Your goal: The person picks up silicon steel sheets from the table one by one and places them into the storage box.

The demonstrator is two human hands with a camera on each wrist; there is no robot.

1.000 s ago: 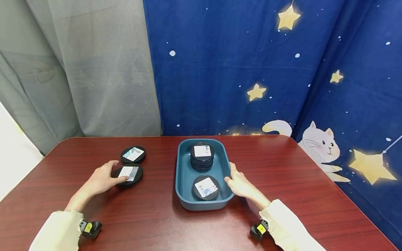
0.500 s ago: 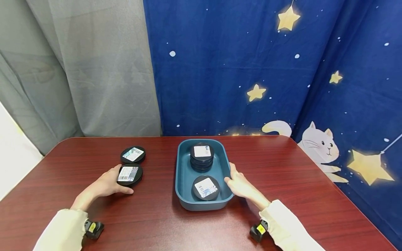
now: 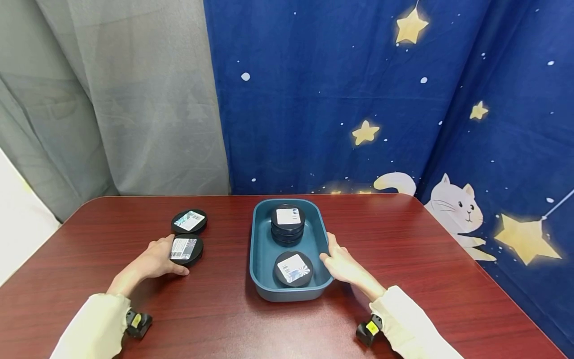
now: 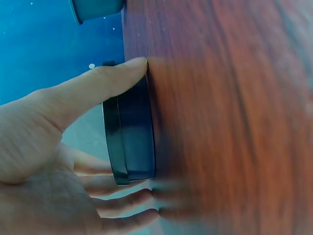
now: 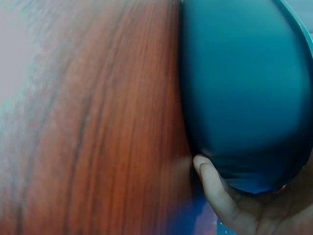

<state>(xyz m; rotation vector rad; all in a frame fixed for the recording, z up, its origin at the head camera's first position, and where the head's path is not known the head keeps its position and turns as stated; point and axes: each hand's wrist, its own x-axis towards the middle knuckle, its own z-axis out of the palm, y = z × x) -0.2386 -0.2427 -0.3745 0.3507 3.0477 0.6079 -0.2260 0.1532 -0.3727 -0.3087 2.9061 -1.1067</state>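
My left hand holds a flat round black container with a white label, thumb on its near side and fingers around the far side. In the left wrist view that container stands between thumb and fingers, seen edge-on against the table. Just behind it lies a similar black container. With the thumb over the rim and fingers outside, my right hand grips the right wall of a blue rectangular bin. Inside are a stack of black containers at the back and another container in front.
Everything stands on a reddish-brown wooden table. Behind it hang a grey curtain and a blue curtain with stars and a cat.
My left thumb has shifted from the top of the front container to its near side, and the hand has closed around it. The right hand and bin stay put.
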